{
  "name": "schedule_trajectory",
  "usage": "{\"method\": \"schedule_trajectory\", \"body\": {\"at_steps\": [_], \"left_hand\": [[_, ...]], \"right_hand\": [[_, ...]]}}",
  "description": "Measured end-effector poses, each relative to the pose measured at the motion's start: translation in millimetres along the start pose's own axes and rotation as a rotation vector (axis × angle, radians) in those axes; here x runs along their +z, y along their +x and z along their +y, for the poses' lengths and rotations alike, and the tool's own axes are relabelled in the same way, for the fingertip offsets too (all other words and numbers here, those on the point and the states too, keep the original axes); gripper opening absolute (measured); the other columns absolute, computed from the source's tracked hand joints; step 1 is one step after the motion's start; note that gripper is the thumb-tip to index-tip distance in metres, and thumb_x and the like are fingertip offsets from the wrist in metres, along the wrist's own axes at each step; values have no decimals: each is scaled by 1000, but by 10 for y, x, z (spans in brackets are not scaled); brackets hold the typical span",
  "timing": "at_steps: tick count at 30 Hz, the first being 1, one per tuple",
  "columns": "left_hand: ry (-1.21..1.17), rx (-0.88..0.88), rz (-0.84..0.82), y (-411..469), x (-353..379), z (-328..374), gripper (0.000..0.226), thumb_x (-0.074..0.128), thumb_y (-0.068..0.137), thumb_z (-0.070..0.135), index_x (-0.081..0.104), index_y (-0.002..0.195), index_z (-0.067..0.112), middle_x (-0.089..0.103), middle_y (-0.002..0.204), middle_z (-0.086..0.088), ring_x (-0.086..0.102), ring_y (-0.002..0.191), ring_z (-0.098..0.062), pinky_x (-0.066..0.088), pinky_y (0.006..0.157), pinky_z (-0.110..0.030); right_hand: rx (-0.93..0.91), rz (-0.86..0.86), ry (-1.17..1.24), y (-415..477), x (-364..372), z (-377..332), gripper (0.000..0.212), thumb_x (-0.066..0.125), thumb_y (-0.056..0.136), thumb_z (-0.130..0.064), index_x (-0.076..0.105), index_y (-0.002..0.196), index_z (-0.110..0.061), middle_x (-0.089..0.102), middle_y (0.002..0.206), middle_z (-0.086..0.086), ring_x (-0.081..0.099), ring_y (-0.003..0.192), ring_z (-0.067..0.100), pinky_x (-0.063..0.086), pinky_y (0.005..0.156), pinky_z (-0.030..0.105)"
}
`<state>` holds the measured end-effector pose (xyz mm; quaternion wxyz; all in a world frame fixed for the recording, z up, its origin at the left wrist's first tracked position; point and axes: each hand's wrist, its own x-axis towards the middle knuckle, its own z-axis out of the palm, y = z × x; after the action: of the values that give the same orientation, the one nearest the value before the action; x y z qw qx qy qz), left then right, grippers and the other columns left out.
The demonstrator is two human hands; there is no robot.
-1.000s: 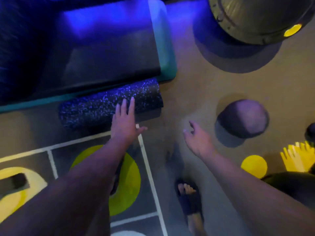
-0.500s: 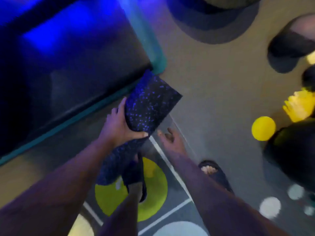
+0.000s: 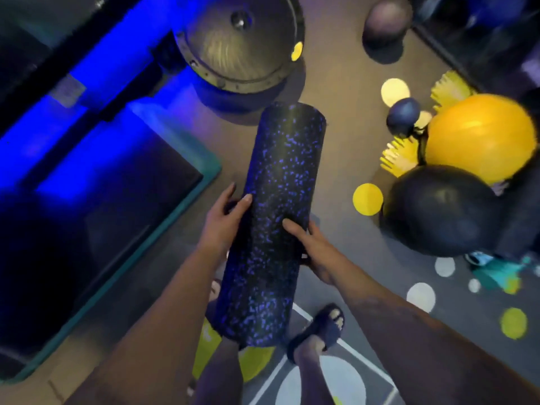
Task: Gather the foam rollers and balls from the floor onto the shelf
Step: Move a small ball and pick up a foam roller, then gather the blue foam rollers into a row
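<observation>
In my hands: foam roller (image 3: 277,223), blue-speckled.
Left hand (image 3: 223,226): my fingers curl round it.
Right hand (image 3: 314,249): my fingers curl round it.

One foam roller (image 3: 277,223), two large balls (image 3: 479,135) (image 3: 441,211), two smaller dark balls (image 3: 403,116) (image 3: 385,21), two hands (image 3: 222,226) (image 3: 314,249).

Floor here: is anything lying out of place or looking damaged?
Several balls sit loose on the floor at right: a big orange ball, a big black ball and a small dark ball. Nothing looks damaged or spilled.
</observation>
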<state>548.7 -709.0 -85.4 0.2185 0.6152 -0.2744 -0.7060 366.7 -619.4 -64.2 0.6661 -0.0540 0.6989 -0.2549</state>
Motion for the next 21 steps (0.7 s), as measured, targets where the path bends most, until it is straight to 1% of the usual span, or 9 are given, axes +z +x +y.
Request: {"method": "schedule_trajectory", "body": {"at_steps": [3,5,6,8,9,11,14,17,21], "left_hand": [[163,11,-53,-155,438,-76,46,75,89,39,62,133,29,70,125,5,67,111,-6,50,108,-34],[255,0,-133,-355,818,-184,31,64,97,40,66,126,30,71,124,7,67,101,7,51,97,-18],[254,-22,-194,-469,1033,-245,32,61,98,40,65,129,30,70,126,8,67,102,8,51,96,-17],[252,-74,-293,-743,1521,-374,40,62,97,39,59,137,35,69,131,9,66,115,-4,51,104,-29],[246,-80,-339,-874,1780,-433,41,62,98,36,58,138,38,69,130,10,66,117,-9,52,103,-32],[252,-57,-406,-1137,2359,-495,38,60,100,27,57,136,38,71,126,14,67,115,-7,56,94,-25],[305,-32,-447,-1425,3280,-689,38,59,100,24,56,136,37,70,123,22,66,112,2,53,85,-12],[384,-54,-491,-1687,4242,-924,30,62,97,35,64,127,31,74,118,15,70,106,-3,56,82,-17],[499,-89,-568,-1894,5330,-1287,50,70,85,58,66,128,33,74,120,9,71,110,-13,54,98,-38]], "right_hand": [[3,81,182,-93,-358,104,99,83,53,-72,50,139,-35,72,123,-10,70,108,13,55,80,37],[-2,149,274,-226,-676,219,97,81,54,-70,51,138,-32,73,118,-10,72,99,8,54,70,30],[0,191,321,-293,-863,300,93,83,57,-66,51,136,-30,73,115,-9,73,92,5,53,65,26],[-12,274,416,-467,-1294,462,78,87,70,-54,53,133,-25,74,107,-6,73,81,2,53,61,21],[-22,307,457,-560,-1534,536,69,85,76,-48,53,132,-24,74,105,-5,73,80,3,54,61,20],[-39,335,538,-762,-2057,649,62,81,82,-43,52,132,-24,75,107,0,75,84,8,56,64,20],[-104,397,662,-1099,-2929,823,57,79,85,-38,50,132,-23,73,117,5,75,96,14,60,73,23],[-192,458,706,-1457,-3824,1017,55,78,85,-41,53,131,-25,71,122,-1,73,102,11,59,77,21],[-318,454,728,-1830,-4804,1396,71,83,73,-37,49,134,-26,73,119,-5,74,101,10,59,75,21]]}}
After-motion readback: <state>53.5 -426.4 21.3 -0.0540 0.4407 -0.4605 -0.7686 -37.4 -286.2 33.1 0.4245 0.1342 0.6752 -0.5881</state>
